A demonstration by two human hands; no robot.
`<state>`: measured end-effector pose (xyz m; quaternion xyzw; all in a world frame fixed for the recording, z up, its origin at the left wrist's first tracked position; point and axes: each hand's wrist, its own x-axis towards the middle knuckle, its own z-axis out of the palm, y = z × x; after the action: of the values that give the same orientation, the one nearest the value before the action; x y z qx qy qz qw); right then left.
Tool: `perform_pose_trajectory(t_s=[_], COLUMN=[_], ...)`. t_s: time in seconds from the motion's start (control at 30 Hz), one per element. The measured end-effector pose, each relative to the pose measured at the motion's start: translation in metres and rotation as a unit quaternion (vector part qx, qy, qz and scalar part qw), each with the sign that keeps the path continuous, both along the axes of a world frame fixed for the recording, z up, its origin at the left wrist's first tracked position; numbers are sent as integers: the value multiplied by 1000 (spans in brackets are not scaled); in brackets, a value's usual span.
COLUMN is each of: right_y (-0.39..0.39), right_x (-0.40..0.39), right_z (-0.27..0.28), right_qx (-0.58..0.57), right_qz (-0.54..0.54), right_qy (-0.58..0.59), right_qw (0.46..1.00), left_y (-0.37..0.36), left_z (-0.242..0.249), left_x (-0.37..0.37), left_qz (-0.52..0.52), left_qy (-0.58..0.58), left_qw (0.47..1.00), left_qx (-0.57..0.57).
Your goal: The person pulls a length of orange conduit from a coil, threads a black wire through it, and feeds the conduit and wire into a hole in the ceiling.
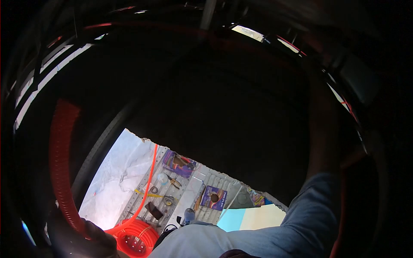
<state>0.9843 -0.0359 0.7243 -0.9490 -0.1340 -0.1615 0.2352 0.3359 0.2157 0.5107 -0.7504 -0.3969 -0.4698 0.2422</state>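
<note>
At the lower left, my left hand (88, 241) is a dark shape closed around an orange corrugated conduit (62, 150), which rises and curves up into the dark. A coil of the same bright orange conduit (140, 236) lies below, beside that hand. From the coil one length runs up to the edge of the opening. My right arm, in a light blue sleeve (307, 215), reaches upward on the right. Darkness hides the fingers of my right hand, so what they touch is not visible.
Dark ceiling space surrounds me, with a ragged-edged opening below. Through it show a perforated metal platform (183, 195), pliers (174, 182), a tape measure (168, 200), two purple boxes (214, 197) and white sheeting (116, 185). A metal profile (101, 142) slants at left.
</note>
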Motion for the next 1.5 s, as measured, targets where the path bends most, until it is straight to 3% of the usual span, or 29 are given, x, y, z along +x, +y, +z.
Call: perform_pose_trajectory(t_s=[0.4, 0.73, 0.87, 1.0, 1.27, 1.47, 1.5], right_y=[5, -2, -30, -95, -155, -151, -152], right_x=[4, -37, -77, -129, -185, -198, -194], right_z=[6, 20, -5, -50, -90, -99, -100], right_qx=[-4, -4, -1, -12, -33, -45, -45], right_qz=[6, 11, 13, 5, -16, -11, -9], right_qy=[-23, -50, -61, -54, -36, -34, -34], right_qw=[1000, 999, 998, 998, 999, 998, 998], left_y=[0, -2, -3, 15, -4, 44, 48], left_z=[4, 21, 16, 29, 36, 65, 62], left_x=[8, 2, 10, -10, 25, 28, 29], left_qz=[-6, -11, -37, -105, -87, -259, -249], left_qy=[33, 82, 55, 145, 30, 81, 77], left_qw=[999, 992, 994, 984, 990, 936, 931], left_qx=[28, 90, 84, 19, 109, 226, 257])
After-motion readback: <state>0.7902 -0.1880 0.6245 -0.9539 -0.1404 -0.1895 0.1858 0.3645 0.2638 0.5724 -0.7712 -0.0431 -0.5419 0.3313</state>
